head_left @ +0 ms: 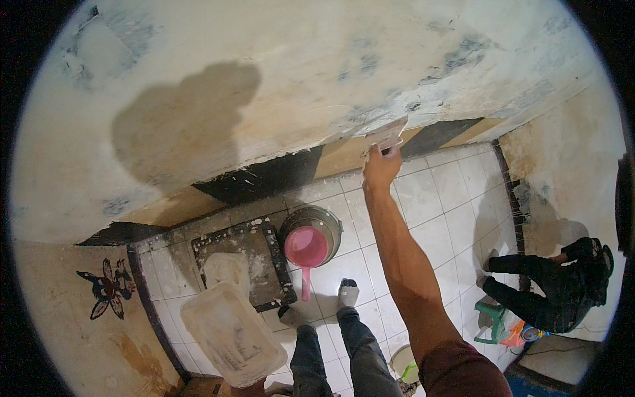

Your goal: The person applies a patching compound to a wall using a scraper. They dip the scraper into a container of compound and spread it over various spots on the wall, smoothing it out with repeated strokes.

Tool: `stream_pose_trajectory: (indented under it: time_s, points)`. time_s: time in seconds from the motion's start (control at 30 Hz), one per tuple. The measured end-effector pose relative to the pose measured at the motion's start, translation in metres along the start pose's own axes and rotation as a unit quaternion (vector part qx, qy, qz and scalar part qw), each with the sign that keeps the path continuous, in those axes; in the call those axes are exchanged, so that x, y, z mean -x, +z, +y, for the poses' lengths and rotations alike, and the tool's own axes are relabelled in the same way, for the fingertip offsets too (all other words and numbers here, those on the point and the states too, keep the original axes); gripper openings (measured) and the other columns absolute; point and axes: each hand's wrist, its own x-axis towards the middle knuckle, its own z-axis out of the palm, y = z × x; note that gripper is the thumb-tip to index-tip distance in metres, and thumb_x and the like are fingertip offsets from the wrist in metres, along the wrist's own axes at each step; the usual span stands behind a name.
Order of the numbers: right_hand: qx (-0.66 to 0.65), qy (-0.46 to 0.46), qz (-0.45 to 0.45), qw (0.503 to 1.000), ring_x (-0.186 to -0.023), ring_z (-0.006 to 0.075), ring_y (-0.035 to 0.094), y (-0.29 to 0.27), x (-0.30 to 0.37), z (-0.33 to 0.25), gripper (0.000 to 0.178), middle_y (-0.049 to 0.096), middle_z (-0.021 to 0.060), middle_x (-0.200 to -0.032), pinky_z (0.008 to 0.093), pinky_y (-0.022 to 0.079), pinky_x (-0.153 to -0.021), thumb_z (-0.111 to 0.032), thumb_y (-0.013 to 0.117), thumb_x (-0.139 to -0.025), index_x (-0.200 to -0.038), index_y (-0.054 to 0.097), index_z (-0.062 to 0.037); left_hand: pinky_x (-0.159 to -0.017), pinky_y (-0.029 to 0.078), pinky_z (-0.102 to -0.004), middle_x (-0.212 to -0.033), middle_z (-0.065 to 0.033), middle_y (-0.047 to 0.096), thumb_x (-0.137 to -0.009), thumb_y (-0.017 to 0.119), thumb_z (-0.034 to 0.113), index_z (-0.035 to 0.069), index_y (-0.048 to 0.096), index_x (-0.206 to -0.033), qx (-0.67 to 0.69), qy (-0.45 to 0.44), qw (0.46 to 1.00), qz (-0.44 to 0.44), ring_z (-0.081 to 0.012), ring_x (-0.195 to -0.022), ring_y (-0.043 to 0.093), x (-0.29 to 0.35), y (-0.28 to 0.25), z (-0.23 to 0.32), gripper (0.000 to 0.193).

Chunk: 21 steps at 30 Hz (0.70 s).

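My right hand (381, 169) grips a wide putty knife (389, 134), its blade against the lower part of the patchy, plastered wall (297, 99). Just under the blade runs a black and tan painted band (271, 177). Down at the lower left, a whitish rectangular plastic tub (233, 334) smeared with filler is held by my left hand (249, 388). Only a bit of that hand shows at the tub's near edge; its fingers are hidden.
Beyond my feet stand a dark bucket (334, 241) with a pink dipper (306, 247) over it and a spattered black-edged slab (264, 271) bearing a whitish bag (226, 267). Another person (562, 284) in dark clothes sits at right by a green stool (488, 324).
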Motion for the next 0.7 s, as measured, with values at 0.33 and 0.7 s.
stream_pose_trajectory:
  time_s: [0.33, 0.7]
  points:
    - [0.118, -0.046, -0.195, 0.973, -0.078, 0.0412, 0.060, 0.126, 0.158, -0.091, 0.022, 0.059, 0.0226, -0.086, 0.0479, 0.048, -0.069, -0.014, 0.063, -0.075, -0.090, 0.058, 0.0008, -0.101, 0.030, -0.0527, -0.132, -0.0109, 0.045, -0.081, 0.058, 0.043, 0.012, 0.040, -0.133, -0.010, -0.009, 1.000, -0.009, -0.0302, -0.122, 0.042, 0.011, -0.002, -0.008, 0.064]
    - [0.067, 0.034, -0.041, 0.996, -0.075, 0.0343, 0.060, 0.022, 0.076, -0.027, 0.020, 0.063, 0.0232, -0.082, 0.0423, 0.045, -0.069, -0.010, 0.058, -0.081, -0.090, 0.059, 0.0079, -0.103, 0.029, -0.0524, -0.134, -0.0104, 0.044, -0.082, 0.056, 0.044, 0.012, 0.039, -0.135, 0.001, -0.012, 1.000, -0.007, -0.0289, -0.124, 0.040, 0.014, -0.006, -0.019, 0.065]
